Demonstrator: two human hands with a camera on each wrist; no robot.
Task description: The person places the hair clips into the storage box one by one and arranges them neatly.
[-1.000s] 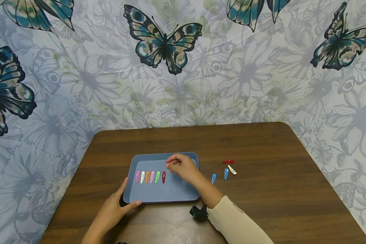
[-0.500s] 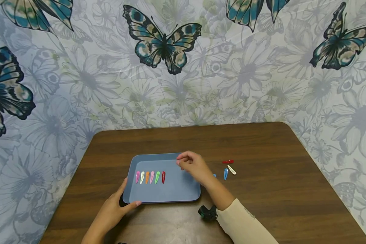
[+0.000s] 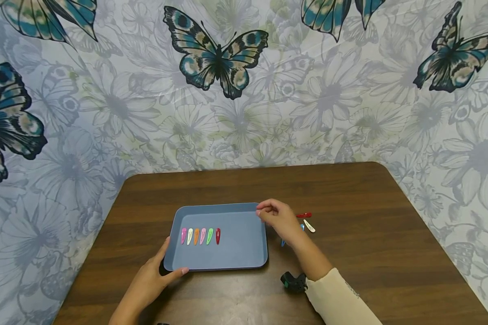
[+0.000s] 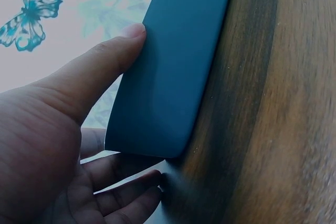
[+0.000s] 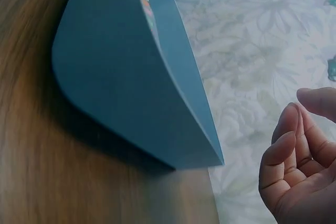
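A blue-grey tray [image 3: 240,253] stands on the table, its near-left corner held by my left hand [image 3: 148,277]. In the left wrist view the thumb [image 4: 105,59] lies along the outer wall, with the other fingers around the corner. Inside the tray a row of several snap hair clips runs from a pink clip [image 3: 184,236] to a red clip [image 3: 218,236]. My right hand [image 3: 282,221] hovers by the tray's far-right rim, fingers loosely bent. Nothing shows between its fingertips [image 5: 286,116] in the right wrist view.
Right of the tray lie a red clip [image 3: 303,215], a cream clip [image 3: 309,226] and blue clips [image 3: 283,243], partly behind my right hand. A wrist camera [image 3: 293,282] sits at my right sleeve [image 3: 337,298]. Patterned cloth [image 3: 244,126] hangs behind the wooden table [image 3: 370,253].
My right hand has moved right, from above the tray near the red clip to its far-right rim. My left hand, the tray and the row of clips have stayed put.
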